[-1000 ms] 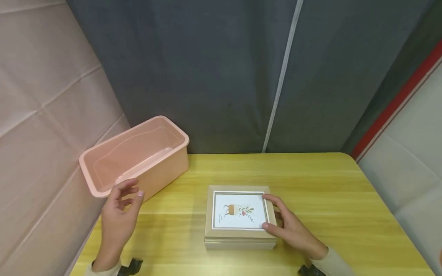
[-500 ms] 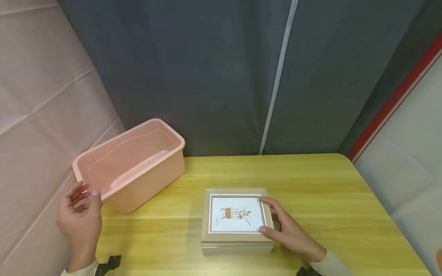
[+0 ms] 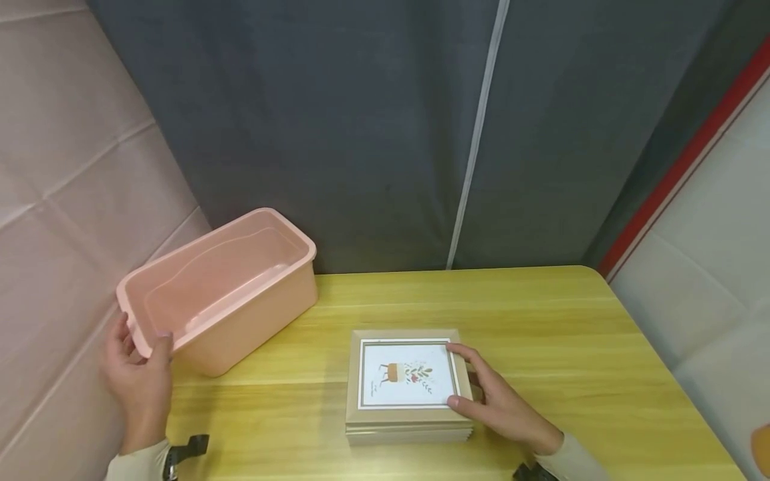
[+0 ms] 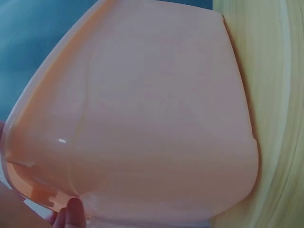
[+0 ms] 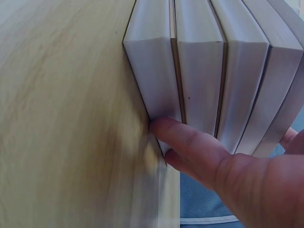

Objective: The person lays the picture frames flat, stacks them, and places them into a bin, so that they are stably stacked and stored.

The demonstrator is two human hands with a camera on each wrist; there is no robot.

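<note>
A pink rectangular plastic bin [image 3: 259, 300] stands at the left of the table with its inside bare. My left hand [image 3: 138, 394] grips its near-left corner, thumb at the rim; in the left wrist view some fingers [image 4: 74, 212] show beneath the rim and the rest are hidden. Front and centre lies a stack of picture frames [image 3: 409, 415], the uppermost with a print of a potted plant. My right hand [image 3: 508, 404] rests on the stack's right edge, thumb and forefinger over the top frame. In the right wrist view, other fingers [image 5: 194, 142] touch the stack's side, down by the lowest frame.
The yellow wood-grain table [image 3: 541, 321] has a dark grey curtain [image 3: 337, 133] behind it. A pale cloth wall [image 3: 66, 267] closes the left side, close to the bin. At the far right edge an orange thing [image 3: 760, 449] is partly visible.
My left hand has moved left from in front of the bin to its near-left corner and taken hold of the rim. The right hand has stayed on the stack while the view shifted slightly.
</note>
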